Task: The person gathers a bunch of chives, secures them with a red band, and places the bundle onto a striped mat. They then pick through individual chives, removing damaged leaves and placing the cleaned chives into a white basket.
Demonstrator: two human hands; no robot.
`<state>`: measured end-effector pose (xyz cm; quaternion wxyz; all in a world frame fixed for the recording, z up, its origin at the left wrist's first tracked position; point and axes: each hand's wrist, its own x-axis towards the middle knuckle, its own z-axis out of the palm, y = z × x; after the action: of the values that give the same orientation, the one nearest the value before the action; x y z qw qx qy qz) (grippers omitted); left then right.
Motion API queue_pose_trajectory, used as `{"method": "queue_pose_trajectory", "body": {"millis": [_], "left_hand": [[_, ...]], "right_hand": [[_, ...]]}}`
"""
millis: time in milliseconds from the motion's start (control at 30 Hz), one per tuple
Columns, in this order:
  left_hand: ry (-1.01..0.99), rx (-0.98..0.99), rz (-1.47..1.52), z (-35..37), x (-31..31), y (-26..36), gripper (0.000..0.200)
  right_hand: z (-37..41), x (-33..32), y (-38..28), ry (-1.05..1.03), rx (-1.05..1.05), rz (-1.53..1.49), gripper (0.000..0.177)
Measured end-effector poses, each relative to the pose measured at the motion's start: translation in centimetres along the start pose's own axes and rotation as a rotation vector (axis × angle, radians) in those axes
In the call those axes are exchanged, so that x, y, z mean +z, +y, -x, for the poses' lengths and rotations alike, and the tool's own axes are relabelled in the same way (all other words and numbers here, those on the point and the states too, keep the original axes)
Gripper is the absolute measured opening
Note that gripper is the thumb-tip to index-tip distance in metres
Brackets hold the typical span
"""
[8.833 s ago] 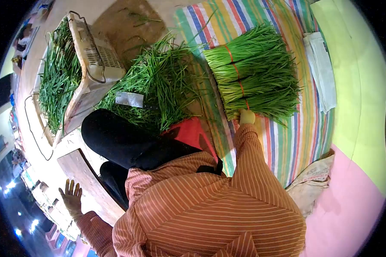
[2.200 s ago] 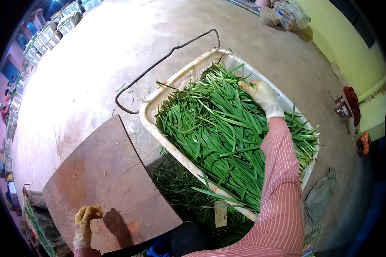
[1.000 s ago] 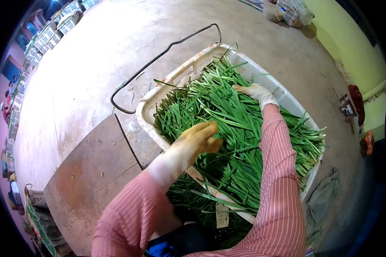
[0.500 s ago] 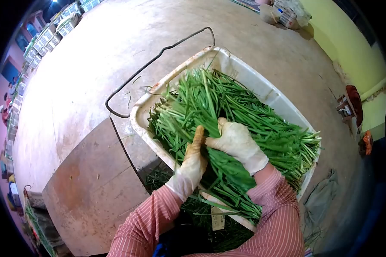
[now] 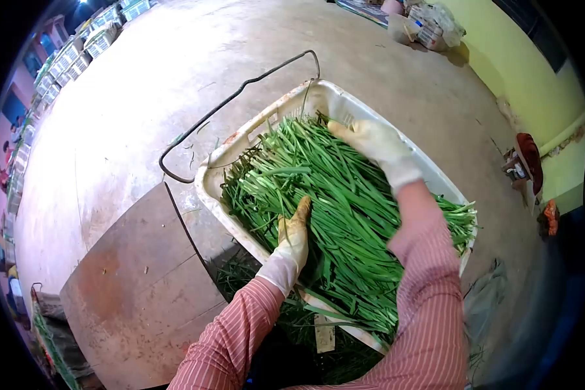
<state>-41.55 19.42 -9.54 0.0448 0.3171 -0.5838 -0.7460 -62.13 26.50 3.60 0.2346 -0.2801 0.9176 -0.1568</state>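
A pale plastic crate (image 5: 222, 218) is filled with long green leafy stalks (image 5: 344, 201) that look like garlic chives, mostly laid lengthwise. At its near side, my left hand (image 5: 291, 244), in a yellow-stained white glove, rests against the stalks, thumb raised and apart from the forefinger; its other fingers are partly hidden. Reaching over the heap to the far wall, my right hand (image 5: 378, 148), also gloved, has its thumb side towards the far corner and its fingers stretched out and slightly blurred. No stalks show gripped in it.
A bent wire handle (image 5: 240, 88) sticks out from the crate's far left side. Left of the crate is a brown board (image 5: 133, 286). Loose greens and a small tag (image 5: 324, 333) lie below its near edge. Stacked crates (image 5: 65, 62) and people line the far left.
My right hand has moved from the middle of the heap up to the far wall. The upper stalks now lie flatter. My left hand has stayed almost in place.
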Motion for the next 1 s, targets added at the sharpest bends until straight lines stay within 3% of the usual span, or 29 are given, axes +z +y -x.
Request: {"method": "queue_pose_trajectory", "body": {"millis": [33,67,100,133,167,233,333,367,400,467,533,633,700,767,800,867,933,1000], "left_hand": [[-0.035,0.166,-0.243,-1.1,-1.2,-2.6,0.069],[-0.018,0.019,-0.080,0.8,-0.2,0.9,0.066],[0.125,-0.144,-0.002,0.4,0.3,0.9,0.078],[0.267,-0.309,0.077,0.2,0.5,1.2,0.091],[0.247,-0.270,0.064,0.6,0.2,1.4,0.112],[0.269,-0.266,0.041,0.5,0.2,1.0,0.113],[0.275,-0.290,0.037,0.2,0.2,0.8,0.117],[0.268,-0.294,0.063,0.3,0.3,1.0,0.117],[0.262,-0.295,0.090,0.4,0.2,1.1,0.118],[0.255,-0.306,0.114,0.2,0.2,0.9,0.115],[0.240,-0.310,0.137,0.0,0.2,0.8,0.113],[0.187,-0.251,0.134,-0.3,-0.1,-0.5,0.108],[-0.032,-0.078,0.255,-1.8,-0.7,-3.2,0.108],[-0.046,-0.086,0.233,-1.8,-0.6,-3.3,0.103],[-0.053,-0.100,0.213,-1.8,-0.6,-3.5,0.100],[-0.054,-0.057,0.116,-2.4,-0.3,-6.0,0.101],[-0.116,-0.130,0.206,-0.4,0.3,-4.6,0.113],[-0.165,0.130,0.454,3.4,0.2,-0.9,0.105]], "right_hand": [[-3.7,1.4,1.8,0.004,-0.006,0.001,0.090],[-8.5,4.1,4.1,0.166,-0.094,-0.013,0.093],[-11.5,6.1,5.3,0.325,-0.182,-0.031,0.097],[-12.4,6.9,5.1,0.321,-0.193,-0.040,0.097],[-13.3,7.8,4.9,0.284,-0.088,-0.045,0.101],[-14.0,8.8,3.8,0.230,0.034,-0.028,0.106],[-14.7,9.6,3.0,0.137,0.062,0.073,0.109],[-17.0,10.7,4.4,0.016,0.029,0.143,0.112],[-16.6,10.6,3.9,0.011,0.024,0.151,0.112],[-14.2,10.0,2.7,-0.055,0.134,-0.125,0.105],[-13.5,10.1,2.4,-0.036,0.171,-0.100,0.105],[-11.7,9.8,2.4,-0.117,0.006,-0.230,0.104],[-9.7,9.5,0.9,-0.241,-0.051,-0.448,0.094],[-6.0,8.6,-2.0,-0.288,-0.100,-0.641,0.081],[-5.9,8.9,-2.2,-0.435,0.003,-0.961,0.070],[-3.9,8.0,-3.1,-0.537,-0.123,-1.140,0.060],[-0.5,6.5,-4.6,-0.444,-0.113,-1.165,0.062],[5.0,4.5,-6.6,-0.272,-0.023,-1.320,0.057]]}}
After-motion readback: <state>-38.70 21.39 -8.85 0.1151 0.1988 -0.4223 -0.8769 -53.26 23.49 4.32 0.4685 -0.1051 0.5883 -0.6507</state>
